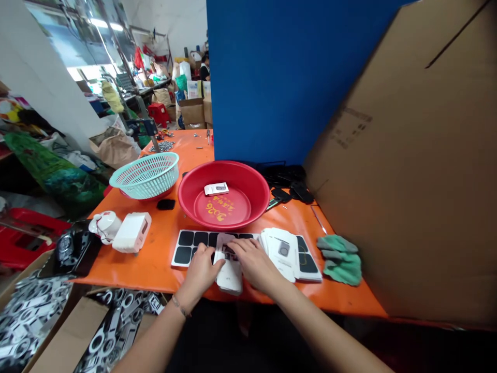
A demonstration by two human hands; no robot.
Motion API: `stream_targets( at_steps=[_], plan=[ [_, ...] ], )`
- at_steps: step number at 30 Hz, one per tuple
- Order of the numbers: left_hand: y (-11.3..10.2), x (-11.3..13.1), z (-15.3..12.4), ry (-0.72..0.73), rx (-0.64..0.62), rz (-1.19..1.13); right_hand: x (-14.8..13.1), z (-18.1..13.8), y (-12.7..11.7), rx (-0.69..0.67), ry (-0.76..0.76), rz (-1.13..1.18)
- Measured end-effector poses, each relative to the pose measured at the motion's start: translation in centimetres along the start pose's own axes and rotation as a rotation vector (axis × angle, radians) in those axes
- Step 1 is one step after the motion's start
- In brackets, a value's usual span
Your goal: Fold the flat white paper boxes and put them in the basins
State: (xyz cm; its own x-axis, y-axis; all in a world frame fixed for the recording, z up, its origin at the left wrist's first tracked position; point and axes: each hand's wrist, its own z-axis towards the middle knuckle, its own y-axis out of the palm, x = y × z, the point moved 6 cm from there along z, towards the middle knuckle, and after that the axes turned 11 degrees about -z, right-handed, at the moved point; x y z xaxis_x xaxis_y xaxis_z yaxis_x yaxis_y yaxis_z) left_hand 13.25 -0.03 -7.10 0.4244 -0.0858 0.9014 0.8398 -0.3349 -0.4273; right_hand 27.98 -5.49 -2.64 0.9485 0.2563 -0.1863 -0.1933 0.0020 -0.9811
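My left hand (202,269) and my right hand (252,264) meet over a small white plastic part (230,277) at the front edge of the orange table (163,259). Both hands pinch it, and the fingertips press a small dark pad onto its top. Behind my hands lies a white sheet of black adhesive pads (194,243). To the right is a fanned stack of white parts (285,251) with another pad sheet (308,261) under it. A red basin (225,194) beyond holds one white part (216,188).
A teal basket (145,175) sits at the left, with white devices (132,232) and a black object (73,248) near it. Green gloves (341,259) lie at the right. A large cardboard box (419,166) and a blue panel (279,77) wall off the right. Boxes of metal parts (112,326) stand below.
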Motion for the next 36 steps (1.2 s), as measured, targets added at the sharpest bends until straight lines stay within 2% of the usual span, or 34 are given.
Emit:
stream_targets(
  at_steps=[5, 9, 13, 16, 23, 27, 32, 36],
  plan=[
    [0.9, -0.1, -1.2, 0.061, 0.040, 0.114, -0.3, 3.1, 0.9, -0.056, 0.129, -0.019],
    [1.1, 0.2, -2.1, 0.123, 0.078, 0.179, 0.2, 4.4, 0.0, -0.085, 0.256, 0.016],
    [0.4, 0.9, -3.0, 0.282, 0.177, 0.301, 0.3, 4.1, -1.7, -0.110, 0.288, 0.075],
    [0.5, 0.7, -3.3, 0.338, 0.194, 0.316, 0.0, 3.4, -2.2, -0.116, 0.312, 0.101],
    [1.5, 0.1, -3.4, 0.341, 0.207, 0.323, 1.6, 3.5, 0.2, -0.204, 0.331, 0.295],
    [0.9, 1.8, -3.8, 0.406, 0.236, 0.426, 2.7, 3.5, 0.3, -0.199, 0.338, 0.494],
    [0.7, 5.1, -4.2, 0.522, 0.190, 0.602, 2.0, 2.4, -2.2, -0.214, 0.301, 0.810],
    [0.8, 6.2, -4.1, 0.521, 0.144, 0.531, 0.3, 1.5, -5.5, -0.188, 0.232, 0.981]
  ],
)
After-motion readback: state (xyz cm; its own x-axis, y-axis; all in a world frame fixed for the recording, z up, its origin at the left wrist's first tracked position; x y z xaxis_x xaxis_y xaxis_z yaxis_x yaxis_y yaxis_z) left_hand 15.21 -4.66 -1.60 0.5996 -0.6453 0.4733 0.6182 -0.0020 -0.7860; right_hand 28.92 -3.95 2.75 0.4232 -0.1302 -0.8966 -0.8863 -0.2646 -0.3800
